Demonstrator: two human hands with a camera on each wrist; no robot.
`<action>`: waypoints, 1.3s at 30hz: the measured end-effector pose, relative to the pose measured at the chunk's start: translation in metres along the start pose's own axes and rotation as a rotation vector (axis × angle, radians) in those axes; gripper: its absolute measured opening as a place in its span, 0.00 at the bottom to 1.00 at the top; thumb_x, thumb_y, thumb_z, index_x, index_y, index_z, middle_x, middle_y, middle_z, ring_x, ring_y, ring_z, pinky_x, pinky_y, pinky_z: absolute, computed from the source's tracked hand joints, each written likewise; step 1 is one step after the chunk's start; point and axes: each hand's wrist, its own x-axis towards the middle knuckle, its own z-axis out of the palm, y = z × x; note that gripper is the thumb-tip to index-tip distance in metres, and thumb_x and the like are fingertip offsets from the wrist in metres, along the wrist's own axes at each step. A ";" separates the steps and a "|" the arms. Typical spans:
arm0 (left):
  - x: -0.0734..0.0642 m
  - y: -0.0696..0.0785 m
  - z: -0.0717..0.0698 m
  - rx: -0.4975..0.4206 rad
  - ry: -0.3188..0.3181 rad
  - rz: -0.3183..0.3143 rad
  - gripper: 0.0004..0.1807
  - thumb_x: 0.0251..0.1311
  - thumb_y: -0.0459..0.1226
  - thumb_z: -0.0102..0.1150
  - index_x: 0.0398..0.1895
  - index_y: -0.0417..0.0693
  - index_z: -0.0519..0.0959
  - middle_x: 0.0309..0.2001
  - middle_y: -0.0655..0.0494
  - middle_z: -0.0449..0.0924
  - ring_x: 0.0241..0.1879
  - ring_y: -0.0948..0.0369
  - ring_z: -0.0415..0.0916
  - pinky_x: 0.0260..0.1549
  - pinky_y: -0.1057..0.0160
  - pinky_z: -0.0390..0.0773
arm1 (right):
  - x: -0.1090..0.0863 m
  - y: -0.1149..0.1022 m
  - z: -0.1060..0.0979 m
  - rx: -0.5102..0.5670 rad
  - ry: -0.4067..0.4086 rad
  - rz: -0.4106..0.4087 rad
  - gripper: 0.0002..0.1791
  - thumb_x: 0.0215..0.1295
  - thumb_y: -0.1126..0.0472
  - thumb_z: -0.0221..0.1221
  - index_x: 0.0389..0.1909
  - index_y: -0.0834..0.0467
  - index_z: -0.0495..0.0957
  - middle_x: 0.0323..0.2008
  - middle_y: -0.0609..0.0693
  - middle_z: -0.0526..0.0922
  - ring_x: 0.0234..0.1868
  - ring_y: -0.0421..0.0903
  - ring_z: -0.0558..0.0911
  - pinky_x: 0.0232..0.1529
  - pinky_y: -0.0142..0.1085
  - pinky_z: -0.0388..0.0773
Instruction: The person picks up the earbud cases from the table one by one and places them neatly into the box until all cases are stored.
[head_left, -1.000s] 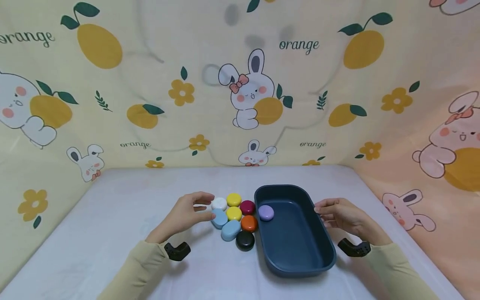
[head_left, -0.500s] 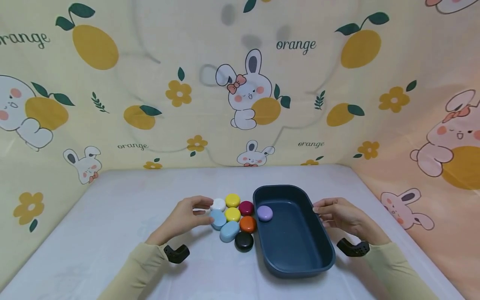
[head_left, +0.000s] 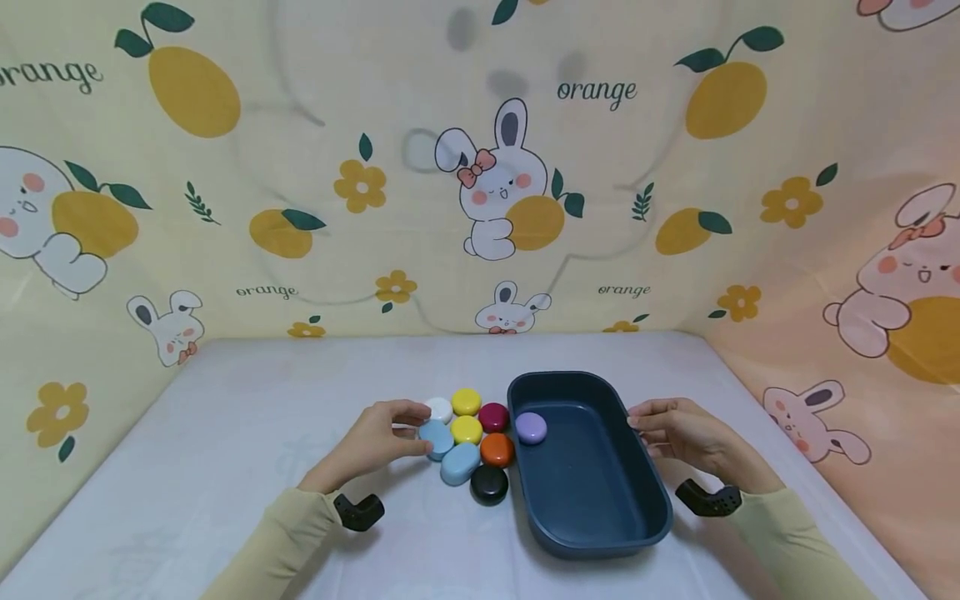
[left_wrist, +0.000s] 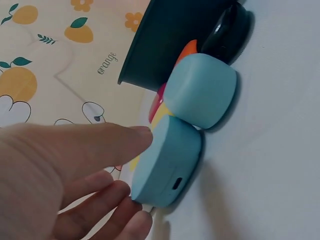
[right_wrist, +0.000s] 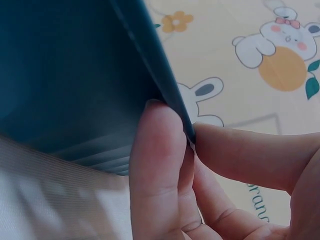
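Note:
My left hand (head_left: pixel 372 446) is at the left of a cluster of smooth rounded pieces. Its thumb and fingers reach around a light-blue piece (head_left: pixel 437 439), pinching it at opposite sides. In the left wrist view, that light-blue piece (left_wrist: pixel 167 162) shows a small dark slot in its side; a second light-blue piece (left_wrist: pixel 201 90) lies against it. Across the table, my right hand (head_left: pixel 686 433) pinches the right rim of a dark blue rectangular tub (head_left: pixel 592 500). Finger and thumb stand on either side of the tub wall (right_wrist: pixel 145 50). One lilac piece (head_left: pixel 531 428) lies inside the tub.
Crowded between left hand and tub are white (head_left: pixel 439 409), dark red (head_left: pixel 494 417), orange (head_left: pixel 497 450) and black (head_left: pixel 490 484) pieces, plus two yellow ones (head_left: pixel 467 402). Behind the white-covered table (head_left: pixel 300 367) hangs a printed cloth backdrop (head_left: pixel 420 233).
My left hand has shifted slightly towards me, its thumb now at the near side of the light-blue piece. The right hand and tub keep their places.

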 end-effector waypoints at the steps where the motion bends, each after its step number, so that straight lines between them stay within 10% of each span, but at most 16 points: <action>1: 0.000 0.000 0.001 0.006 0.005 -0.011 0.27 0.50 0.34 0.75 0.55 0.36 0.79 0.50 0.49 0.81 0.50 0.52 0.79 0.51 0.53 0.78 | 0.000 0.000 0.000 0.003 -0.003 -0.001 0.05 0.68 0.65 0.60 0.41 0.62 0.82 0.33 0.53 0.84 0.31 0.46 0.81 0.34 0.36 0.81; 39: 0.001 -0.003 0.016 0.138 0.051 -0.020 0.29 0.41 0.39 0.81 0.49 0.40 0.83 0.43 0.51 0.76 0.38 0.58 0.77 0.40 0.61 0.81 | -0.001 0.001 -0.001 0.018 -0.009 0.009 0.07 0.68 0.65 0.59 0.43 0.63 0.81 0.35 0.53 0.84 0.33 0.47 0.81 0.37 0.37 0.81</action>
